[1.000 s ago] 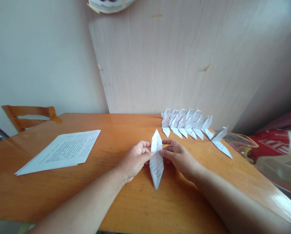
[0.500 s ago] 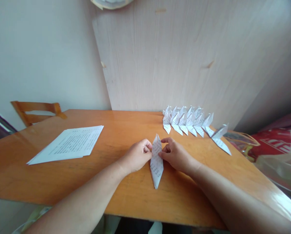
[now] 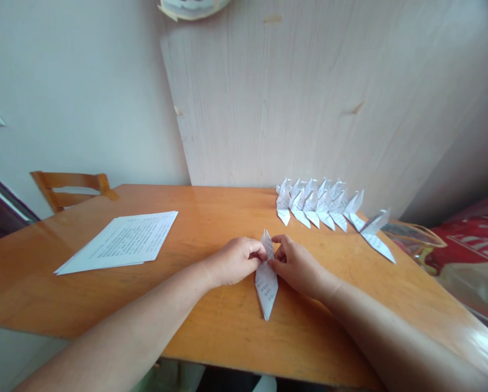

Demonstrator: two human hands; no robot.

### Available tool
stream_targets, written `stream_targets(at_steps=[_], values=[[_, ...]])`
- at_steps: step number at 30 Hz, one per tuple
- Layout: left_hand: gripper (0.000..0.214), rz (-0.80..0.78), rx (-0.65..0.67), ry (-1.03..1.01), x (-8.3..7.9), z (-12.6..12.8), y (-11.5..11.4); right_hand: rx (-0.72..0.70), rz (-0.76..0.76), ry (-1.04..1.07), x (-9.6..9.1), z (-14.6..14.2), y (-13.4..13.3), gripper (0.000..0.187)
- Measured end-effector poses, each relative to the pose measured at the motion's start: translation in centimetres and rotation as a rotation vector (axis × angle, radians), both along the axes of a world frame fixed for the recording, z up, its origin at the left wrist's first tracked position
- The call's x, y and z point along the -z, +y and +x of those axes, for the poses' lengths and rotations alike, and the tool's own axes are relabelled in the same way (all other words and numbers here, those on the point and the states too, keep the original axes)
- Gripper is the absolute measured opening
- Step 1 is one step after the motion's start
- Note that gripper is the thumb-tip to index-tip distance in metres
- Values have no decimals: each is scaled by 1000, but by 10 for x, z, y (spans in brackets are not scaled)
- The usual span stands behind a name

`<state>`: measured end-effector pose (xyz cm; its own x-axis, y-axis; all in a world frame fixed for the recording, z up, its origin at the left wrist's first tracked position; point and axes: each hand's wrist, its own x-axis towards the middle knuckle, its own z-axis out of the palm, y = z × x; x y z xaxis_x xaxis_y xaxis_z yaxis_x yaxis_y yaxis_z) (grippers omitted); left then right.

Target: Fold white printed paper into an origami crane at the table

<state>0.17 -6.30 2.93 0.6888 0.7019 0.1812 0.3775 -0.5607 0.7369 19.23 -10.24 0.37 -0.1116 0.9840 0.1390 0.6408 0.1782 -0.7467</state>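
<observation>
A long, pointed fold of printed white paper point(image 3: 266, 283) lies on the orange wooden table point(image 3: 211, 326), its lower tip toward me. My left hand point(image 3: 238, 261) pinches its upper left edge with curled fingers. My right hand point(image 3: 295, 264) pinches the upper right edge, thumb and fingers pressed on the paper. The two hands nearly meet over the upper tip, which is partly hidden between them.
A row of several folded paper birds point(image 3: 321, 204) stands behind the hands near a pale wooden board point(image 3: 293, 92) leaning on the wall. A stack of printed sheets point(image 3: 123, 242) lies at left. A wooden chair back point(image 3: 70, 185) shows beyond the table; a red plastic bag point(image 3: 460, 245) sits at right.
Both hands have closed in over the upper tip of the folded paper, which now looks shorter and partly covered. The view has shifted slightly to the right.
</observation>
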Motion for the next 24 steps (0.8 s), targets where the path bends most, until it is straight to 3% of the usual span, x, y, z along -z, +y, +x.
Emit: stream_targets(at_steps=[5, 10, 13, 17, 24], values=[[21, 90, 29, -3, 11, -3, 4, -3, 7, -103, 0, 3, -1, 47], [21, 191, 21, 11, 14, -8, 5, -52, -28, -203, -13, 11, -4, 30], [21, 189, 21, 16, 15, -9, 6, -96, 59, -309, -27, 14, -11, 26], [18, 172, 19, 29, 15, -9, 7, -195, 34, -421, -44, 13, -25, 30], [25, 147, 29, 66, 12, -12, 9, -197, -64, -553, -48, 5, -35, 23]])
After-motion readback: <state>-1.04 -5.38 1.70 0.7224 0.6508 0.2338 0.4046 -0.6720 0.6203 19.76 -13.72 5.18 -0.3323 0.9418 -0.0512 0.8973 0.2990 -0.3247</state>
